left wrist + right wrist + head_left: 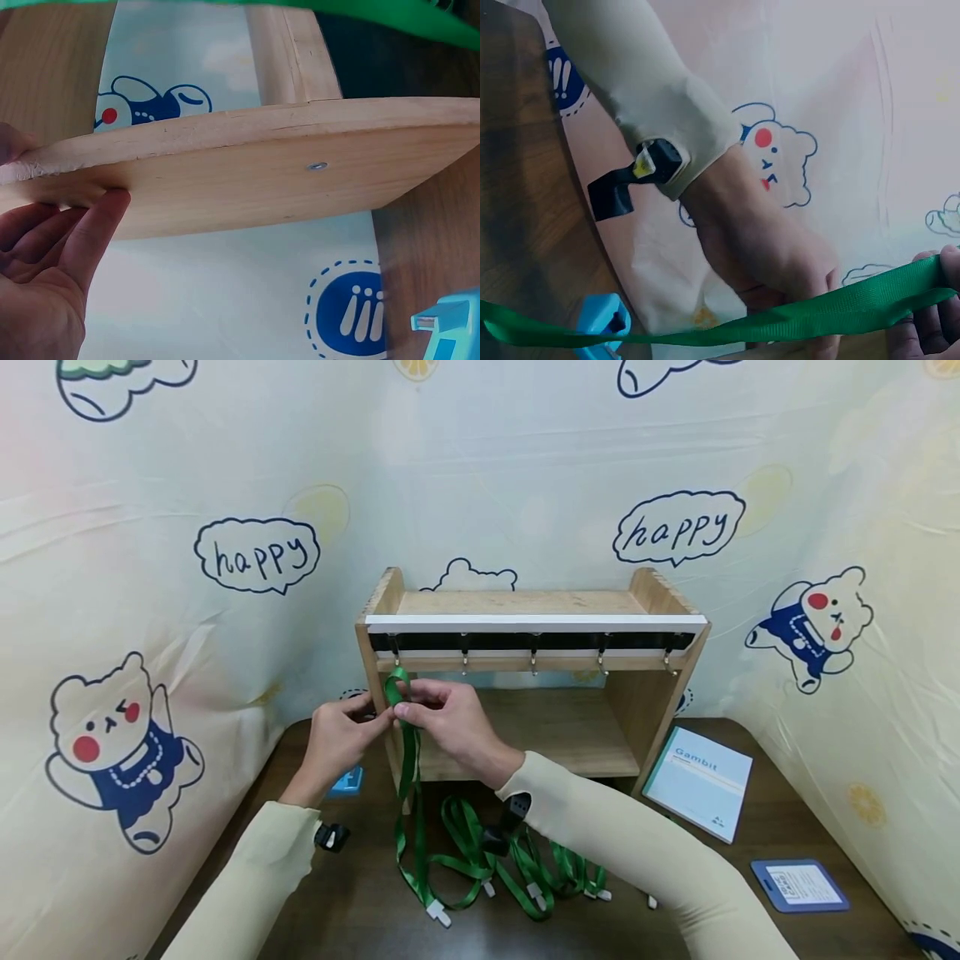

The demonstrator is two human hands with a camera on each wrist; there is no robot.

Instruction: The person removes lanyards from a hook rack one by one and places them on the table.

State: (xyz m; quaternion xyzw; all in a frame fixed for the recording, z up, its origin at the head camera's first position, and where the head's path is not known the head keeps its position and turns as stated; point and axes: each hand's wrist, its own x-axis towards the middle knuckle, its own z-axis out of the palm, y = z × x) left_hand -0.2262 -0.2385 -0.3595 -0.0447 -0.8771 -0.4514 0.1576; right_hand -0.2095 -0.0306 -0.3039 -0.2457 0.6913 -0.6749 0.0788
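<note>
In the head view my right hand pinches a green lanyard near its top loop, just below the leftmost hook of a wooden shelf. The strap hangs down to the table, ending in a white clip. My left hand is beside the strap at the shelf's left side. In the left wrist view its fingers press the underside of the side panel, gripping its edge. The right wrist view shows the lanyard stretched between my right fingertips and the left edge.
More green lanyards lie bunched on the dark table. Several hooks line the shelf's front rail. To the right are a Gambit book and a blue badge holder. A light blue plastic object sits at left.
</note>
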